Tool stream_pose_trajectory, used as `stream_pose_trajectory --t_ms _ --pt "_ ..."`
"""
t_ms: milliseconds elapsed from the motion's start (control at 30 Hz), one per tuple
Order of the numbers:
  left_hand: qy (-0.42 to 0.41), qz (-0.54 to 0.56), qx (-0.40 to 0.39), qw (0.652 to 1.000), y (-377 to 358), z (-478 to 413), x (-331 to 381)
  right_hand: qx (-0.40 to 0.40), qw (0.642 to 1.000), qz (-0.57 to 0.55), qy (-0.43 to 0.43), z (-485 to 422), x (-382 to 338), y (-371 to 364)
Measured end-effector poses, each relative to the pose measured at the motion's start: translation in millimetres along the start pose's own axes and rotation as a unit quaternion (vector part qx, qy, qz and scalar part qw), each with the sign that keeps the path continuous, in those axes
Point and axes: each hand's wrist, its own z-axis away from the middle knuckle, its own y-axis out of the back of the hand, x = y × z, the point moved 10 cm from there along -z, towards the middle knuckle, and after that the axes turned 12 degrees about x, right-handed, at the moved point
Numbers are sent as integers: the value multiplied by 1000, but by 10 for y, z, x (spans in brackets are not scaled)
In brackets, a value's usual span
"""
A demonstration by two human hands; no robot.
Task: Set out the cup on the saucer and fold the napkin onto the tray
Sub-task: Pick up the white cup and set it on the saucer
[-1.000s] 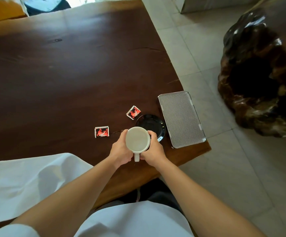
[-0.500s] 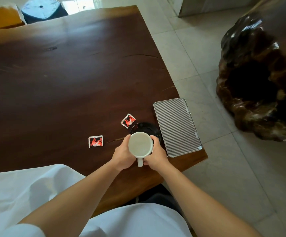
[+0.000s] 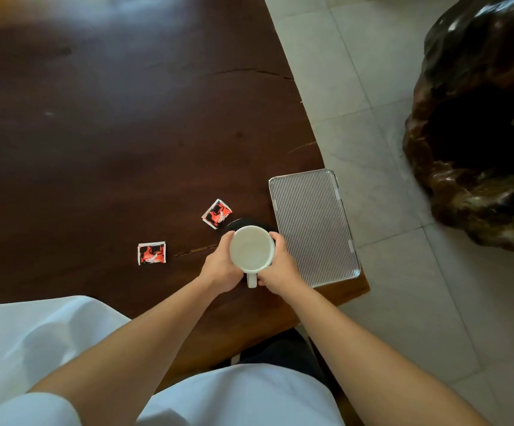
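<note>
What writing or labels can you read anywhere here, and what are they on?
Nothing can be read for certain.
Near packet: red and black with a white swirl and a small line of print, too blurred to read.
Far packet: same design, print too small to read.
Cup, tray, napkin, table: no writing visible.

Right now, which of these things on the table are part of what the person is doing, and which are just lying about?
Part of the job:
white cup, held by left hand and right hand
black saucer, mostly hidden under the cup
ribbed tray
white napkin

Just lying about:
two red packets
dark carved stump on the floor
</note>
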Motion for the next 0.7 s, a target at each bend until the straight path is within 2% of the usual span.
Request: stream_pose_trajectory --t_ms 200,533,700 --pt "5 1 23 1000 -4 -76 -46 11 1000 23 19 -124 -33 16" --pt "-7 -16 -2 1000 46 -101 -28 19 999 43 12 -136 -49 24" --pt "7 -14 -11 1000 71 -28 -190 101 992 76 6 -4 -68 121"
